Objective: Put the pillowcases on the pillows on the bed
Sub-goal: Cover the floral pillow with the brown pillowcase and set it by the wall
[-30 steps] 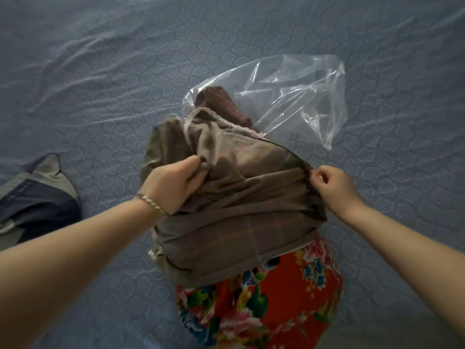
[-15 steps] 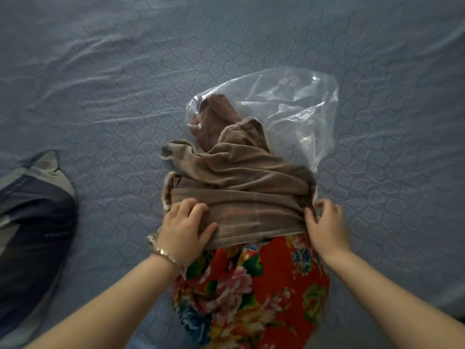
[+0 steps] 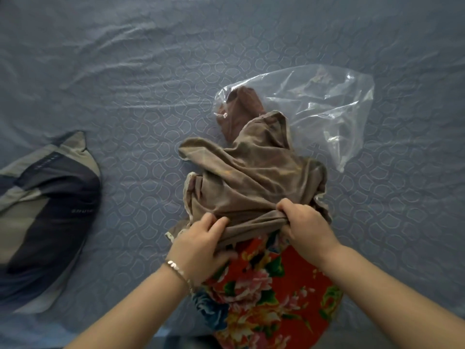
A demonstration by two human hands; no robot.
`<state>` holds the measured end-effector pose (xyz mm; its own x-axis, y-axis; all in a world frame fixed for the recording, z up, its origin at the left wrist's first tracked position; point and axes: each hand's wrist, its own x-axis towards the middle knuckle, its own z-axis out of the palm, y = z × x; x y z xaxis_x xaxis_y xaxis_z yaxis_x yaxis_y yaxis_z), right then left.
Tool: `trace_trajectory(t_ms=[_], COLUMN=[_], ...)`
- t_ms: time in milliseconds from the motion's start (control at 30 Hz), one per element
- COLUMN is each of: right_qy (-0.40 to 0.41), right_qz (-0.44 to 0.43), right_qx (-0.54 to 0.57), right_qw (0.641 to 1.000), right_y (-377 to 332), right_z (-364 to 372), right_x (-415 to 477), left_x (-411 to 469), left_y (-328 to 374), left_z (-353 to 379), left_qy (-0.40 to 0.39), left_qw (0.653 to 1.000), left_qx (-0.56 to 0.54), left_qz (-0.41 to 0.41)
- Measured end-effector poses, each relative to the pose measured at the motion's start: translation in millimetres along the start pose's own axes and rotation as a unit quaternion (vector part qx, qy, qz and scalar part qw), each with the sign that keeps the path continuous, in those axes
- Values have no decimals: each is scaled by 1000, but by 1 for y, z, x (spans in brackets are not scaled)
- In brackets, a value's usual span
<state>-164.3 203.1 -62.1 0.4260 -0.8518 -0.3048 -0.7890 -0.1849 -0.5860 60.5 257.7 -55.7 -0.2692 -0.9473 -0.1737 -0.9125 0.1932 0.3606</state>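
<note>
Tight grip of left hand [image 3: 201, 246] and right hand [image 3: 305, 224] on brown pillowcase [image 3: 251, 177]

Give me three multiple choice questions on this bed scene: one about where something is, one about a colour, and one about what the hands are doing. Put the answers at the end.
1. Where does the striped pillow lie?
A. On the bedsheet, left of the floral pillow
B. On top of the floral pillow
C. Standing on end against the floral pillow

2. What is the floral pillow's main colour?
A. White
B. Red
C. Purple

3. What are the left hand and right hand doing?
A. Lying flat on the bedsheet
B. Hanging empty
C. Gripping the brown pillowcase

Answers:
1 A: it lies apart at the picture's left edge.
2 B: red shows between its flowers.
3 C: the fingers of both hands curl round the pillowcase's bunched edge.
</note>
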Motion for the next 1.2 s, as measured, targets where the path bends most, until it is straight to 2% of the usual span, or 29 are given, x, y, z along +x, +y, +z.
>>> trace_trajectory(t_ms=[100, 167, 300, 433, 533, 600, 700, 800, 900, 933, 967, 1000, 1067, 1100, 1133, 1200], right_qy=[15, 44, 88, 132, 117, 98, 150, 103, 87, 95, 101, 110, 113, 102, 93, 97], right_qz=[-9, -8, -20, 5, 12, 28, 30, 22, 27, 28, 29, 20, -4, -20, -29, -38], right_qx=[32, 28, 6, -22, -86, -132, -248, -287, -258, -240, -220, -200, -150, -124, -104, -81], right_qw=[999, 999, 996, 991, 989, 986, 957, 952, 962, 966, 970, 973, 982, 987, 990, 991], right_y=[-1, 0, -10, -27, -36, -29, 10, 52, 62, 62, 61, 61, 60, 56, 52, 47], right_z=[-4, -8, -7, -5, -7, -8, -15, -10, 14, 23, 28, 32, 35, 34, 34, 34], right_x=[-13, -17, -14, -6, 2, 12, 26, 14, -12, -20, -27, -31, -36, -37, -38, -39], left_x=[23, 34, 36, 47, 42, 28, -1, -25, -13, 0, 18, 38, 82, 102, 120, 150], left_y=[5, 16, 15, -11, -18, -18, -32, -46, -34, -30, -24, -16, -3, 4, 14, 28], left_z=[-8, -18, -20, -19, -19, -18, -4, 18, 19, 10, -2, -19, -37, -37, -35, -17], left_qy=[89, 88, 18, 68, 128, 135, 91, -42, -224, -253, -234, -180, -42, -14, -30, -141], left_qw=[988, 981, 999, 994, 991, 991, 996, 992, 946, 927, 923, 931, 966, 977, 983, 976], left_qx=[-123, -170, -33, 51, 11, -16, 25, 62, -21, -58, -87, -98, -31, 0, 22, 51], left_qz=[-36, -32, 3, -70, -47, -18, -1, -100, -232, -272, -292, -302, -254, -213, -181, -156])
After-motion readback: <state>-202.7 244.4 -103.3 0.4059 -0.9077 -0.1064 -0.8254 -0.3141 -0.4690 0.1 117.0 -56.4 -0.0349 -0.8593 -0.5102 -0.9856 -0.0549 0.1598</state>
